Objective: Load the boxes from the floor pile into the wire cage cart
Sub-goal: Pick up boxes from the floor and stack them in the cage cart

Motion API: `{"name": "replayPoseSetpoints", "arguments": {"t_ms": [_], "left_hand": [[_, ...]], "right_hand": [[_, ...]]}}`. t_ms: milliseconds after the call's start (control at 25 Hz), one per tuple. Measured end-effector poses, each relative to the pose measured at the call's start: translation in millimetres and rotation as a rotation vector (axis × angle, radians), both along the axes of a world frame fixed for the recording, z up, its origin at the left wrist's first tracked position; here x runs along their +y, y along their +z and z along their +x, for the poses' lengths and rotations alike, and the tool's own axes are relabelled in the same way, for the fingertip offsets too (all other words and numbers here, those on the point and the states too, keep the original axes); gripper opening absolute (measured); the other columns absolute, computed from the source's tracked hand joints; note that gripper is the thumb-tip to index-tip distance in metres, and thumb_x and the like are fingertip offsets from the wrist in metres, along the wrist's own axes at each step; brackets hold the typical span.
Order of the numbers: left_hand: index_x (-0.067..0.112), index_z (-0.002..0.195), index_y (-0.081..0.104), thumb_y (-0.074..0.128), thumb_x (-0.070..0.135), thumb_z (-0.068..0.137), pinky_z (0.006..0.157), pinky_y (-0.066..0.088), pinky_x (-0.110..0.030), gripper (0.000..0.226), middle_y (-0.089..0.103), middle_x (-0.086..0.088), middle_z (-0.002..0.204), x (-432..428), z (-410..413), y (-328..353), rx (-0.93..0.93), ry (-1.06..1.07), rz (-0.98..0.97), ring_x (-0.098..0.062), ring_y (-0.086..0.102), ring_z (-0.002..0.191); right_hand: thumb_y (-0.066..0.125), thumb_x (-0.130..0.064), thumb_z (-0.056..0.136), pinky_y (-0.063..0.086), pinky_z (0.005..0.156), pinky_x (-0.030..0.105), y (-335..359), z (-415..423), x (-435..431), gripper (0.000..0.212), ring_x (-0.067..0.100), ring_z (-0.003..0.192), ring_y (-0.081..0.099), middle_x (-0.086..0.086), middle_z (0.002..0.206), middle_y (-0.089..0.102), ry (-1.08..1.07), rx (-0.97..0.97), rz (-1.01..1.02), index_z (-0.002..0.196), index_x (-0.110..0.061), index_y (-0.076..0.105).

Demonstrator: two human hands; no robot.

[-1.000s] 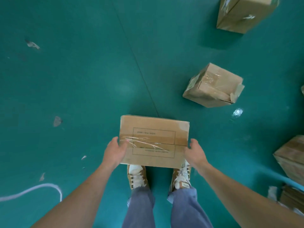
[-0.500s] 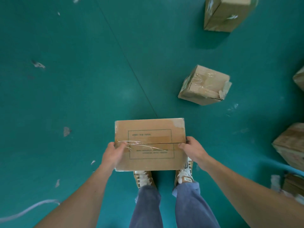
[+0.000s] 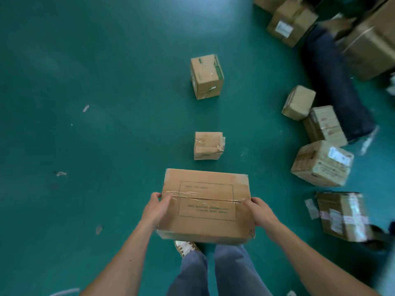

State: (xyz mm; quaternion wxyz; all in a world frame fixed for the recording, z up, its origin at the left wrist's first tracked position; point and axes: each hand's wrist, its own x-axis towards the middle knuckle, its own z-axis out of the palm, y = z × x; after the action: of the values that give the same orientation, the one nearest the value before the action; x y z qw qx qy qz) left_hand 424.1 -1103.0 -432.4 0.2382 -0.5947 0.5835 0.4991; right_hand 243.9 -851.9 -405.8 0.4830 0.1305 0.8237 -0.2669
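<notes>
View: head camera, looking down past both arms to the floor
Cardboard box in hand [image 3: 205,201]: held about level in front of the legs, lifted clear of the green floor [image 3: 85,82]; a taped seam with loose clear tape crosses its top
Left hand [image 3: 157,208]: curled round the box's left end, thumb on the top face, the other fingers mostly hidden against the side
Right hand [image 3: 261,212]: curled round the right end, thumb on top near the seam
Wire cage cart: not in sight, so the box is not yet loaded
Small torn box [image 3: 208,146]: on the floor just ahead of the held box, one flap ripped open
Green-printed box [image 3: 206,76]: on the floor further ahead, in line with the torn one
Floor pile [image 3: 321,163]: boxes crowded along the floor's right side, blurred toward the edge
Tape scraps [image 3: 61,173]: scattered over the floor at the left
Risk, tripping: the held box hides the ground just ahead, so a forward step could catch the torn box
Risk, slipping: a foot landing on a tape scrap could slide
Risk, grip: only the two ends are held, so a sliding palm could tilt and drop the box
Risk, route: a turn to the right could knock the pile
</notes>
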Motion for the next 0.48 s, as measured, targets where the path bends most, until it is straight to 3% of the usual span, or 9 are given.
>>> {"name": "replayPoseSetpoints", "arguments": {"t_ms": [80, 160, 240, 320, 360, 480], "left_hand": [[0.012, 0.125, 0.057, 0.046, 0.064, 0.096, 0.092, 0.048, -0.037, 0.060, 0.063, -0.011, 0.127, 6.0, -33.9, 38.4, -0.007, -0.110, 0.075, -0.030, 0.059, 0.110], [0.017, 0.123, 0.059, 0.040, 0.079, 0.090, 0.076, 0.047, -0.033, 0.072, 0.066, -0.007, 0.108, 21.9, -77.8, 86.0, -0.050, -0.247, 0.149, -0.026, 0.061, 0.092], [0.021, 0.122, 0.061, 0.036, 0.090, 0.081, 0.071, 0.046, -0.032, 0.084, 0.066, -0.006, 0.099, 44.7, -122.8, 121.4, -0.049, -0.375, 0.156, -0.023, 0.057, 0.080], [0.023, 0.123, 0.065, 0.035, 0.092, 0.078, 0.083, 0.050, -0.037, 0.088, 0.068, -0.004, 0.109, 73.2, -162.9, 148.7, 0.103, -0.332, 0.151, -0.022, 0.061, 0.091], [0.025, 0.122, 0.067, 0.035, 0.094, 0.076, 0.093, 0.048, -0.044, 0.089, 0.068, -0.002, 0.116, 94.1, -183.8, 161.7, 0.193, -0.263, 0.144, -0.023, 0.062, 0.102], [0.024, 0.121, 0.065, 0.032, 0.087, 0.085, 0.110, 0.030, -0.057, 0.079, 0.066, -0.001, 0.127, 158.3, -229.5, 198.7, 0.321, -0.090, 0.139, -0.024, 0.058, 0.111]], "right_hand": [[0.050, -0.055, 0.099, 0.050, 0.093, 0.041, 37.7, -17.2, 26.8, 0.059, 0.028, 0.112, 0.056, 0.010, 0.132, 0.058, -0.043, -0.047, 0.052, 0.137, -0.011, 0.054], [0.042, -0.068, 0.096, 0.046, 0.084, 0.035, 74.7, -38.4, 62.3, 0.076, 0.029, 0.112, 0.054, 0.012, 0.134, 0.055, -0.071, -0.096, 0.114, 0.144, -0.009, 0.048], [0.040, -0.074, 0.093, 0.043, 0.074, 0.032, 104.5, -63.4, 100.7, 0.082, 0.025, 0.099, 0.056, 0.012, 0.125, 0.057, -0.132, -0.089, 0.101, 0.140, -0.008, 0.051], [0.045, -0.077, 0.089, 0.044, 0.073, 0.032, 129.1, -89.4, 137.3, 0.085, 0.023, 0.091, 0.059, 0.009, 0.116, 0.062, -0.270, 0.016, 0.002, 0.134, -0.006, 0.058], [0.047, -0.076, 0.089, 0.046, 0.080, 0.034, 145.9, -102.7, 161.0, 0.082, 0.023, 0.097, 0.061, 0.008, 0.120, 0.065, -0.386, 0.071, -0.080, 0.132, -0.007, 0.060], [0.039, -0.077, 0.091, 0.046, 0.099, 0.043, 185.0, -126.5, 242.1, 0.081, 0.025, 0.108, 0.063, 0.012, 0.122, 0.069, -0.706, 0.165, -0.288, 0.120, -0.006, 0.067]]}}
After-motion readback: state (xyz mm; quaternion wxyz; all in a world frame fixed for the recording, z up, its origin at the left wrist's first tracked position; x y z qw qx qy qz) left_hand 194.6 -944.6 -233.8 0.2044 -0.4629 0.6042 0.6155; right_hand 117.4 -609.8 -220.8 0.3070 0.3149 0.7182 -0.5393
